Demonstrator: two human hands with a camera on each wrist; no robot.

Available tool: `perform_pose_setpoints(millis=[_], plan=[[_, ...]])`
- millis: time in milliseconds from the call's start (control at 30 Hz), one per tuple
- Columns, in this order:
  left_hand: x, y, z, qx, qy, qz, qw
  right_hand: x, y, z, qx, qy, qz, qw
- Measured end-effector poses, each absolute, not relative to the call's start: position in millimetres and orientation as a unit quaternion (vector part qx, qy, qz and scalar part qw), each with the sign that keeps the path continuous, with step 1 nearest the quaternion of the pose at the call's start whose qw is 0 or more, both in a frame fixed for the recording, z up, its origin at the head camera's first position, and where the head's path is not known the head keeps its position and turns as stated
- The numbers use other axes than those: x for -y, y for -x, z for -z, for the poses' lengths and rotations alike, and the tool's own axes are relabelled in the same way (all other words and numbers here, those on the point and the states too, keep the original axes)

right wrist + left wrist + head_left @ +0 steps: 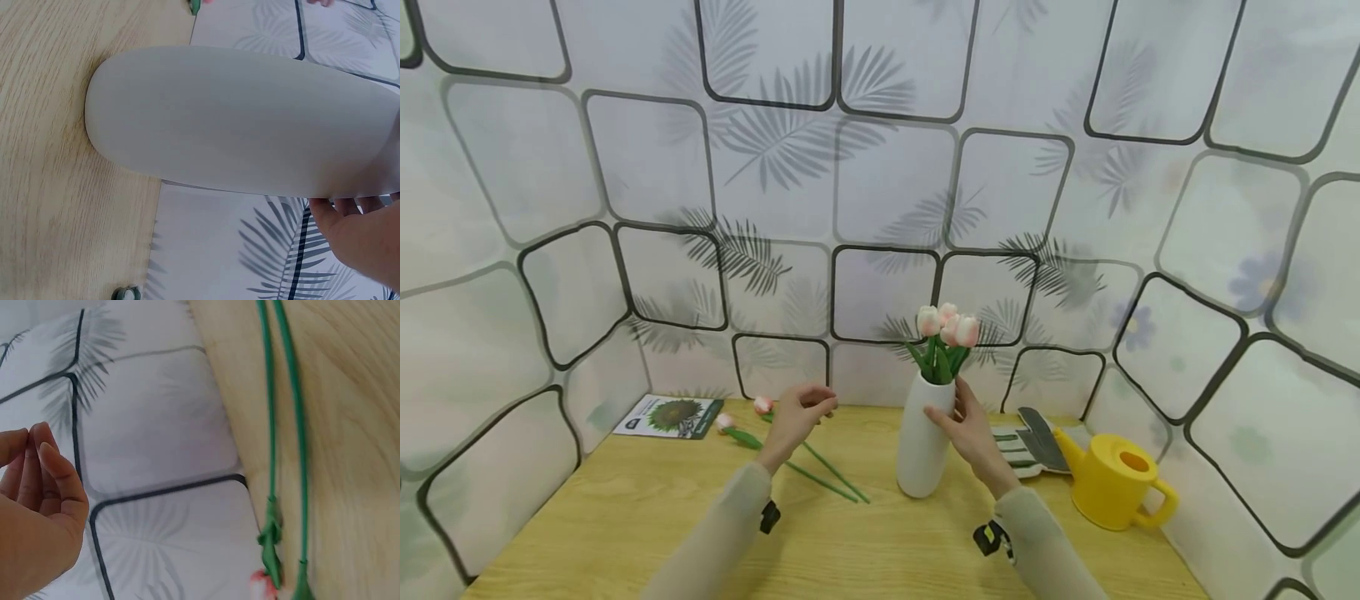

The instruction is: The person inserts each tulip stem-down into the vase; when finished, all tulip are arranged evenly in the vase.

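table (625, 508) bears vase (921, 442), tulips (745, 437), packet (670, 417), watering can (1108, 490)

Head view: forward-down, farther back. Wrist views: close, turned sideways. Head, right wrist share vase (922, 442).

On my light wood-grain table (625, 521): far left, a flat rectangular sunflower-printed packet (672, 417); to my right, a dark grey flat blade (1045, 443) atop green-striped white cloth (1015, 451) — beside it, a round-bodied yellow watering can (1105, 487). I face pale, leaf-patterned walls (887, 187).
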State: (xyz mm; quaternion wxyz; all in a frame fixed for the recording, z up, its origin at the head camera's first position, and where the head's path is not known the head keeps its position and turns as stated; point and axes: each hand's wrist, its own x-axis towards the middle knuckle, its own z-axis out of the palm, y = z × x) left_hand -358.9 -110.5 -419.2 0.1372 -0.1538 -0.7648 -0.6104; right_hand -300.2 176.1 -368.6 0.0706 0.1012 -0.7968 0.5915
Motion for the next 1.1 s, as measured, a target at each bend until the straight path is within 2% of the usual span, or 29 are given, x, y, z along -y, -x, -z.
perform_pose_setpoints(millis=[633, 867, 1100], plan=[[188, 366, 459, 0.811, 0.075, 0.577, 0.067, -175, 299, 367, 0.799, -0.096, -0.589, 0.072], [201, 366, 472, 0.830, 0.039, 0.556, 0.014, -175, 300, 368, 0.798, -0.097, -0.590, 0.075], [205, 367, 480, 0.823, 0.019, 0.568, 0.002, -176, 301, 368, 0.797, -0.101, -0.591, 0.076]])
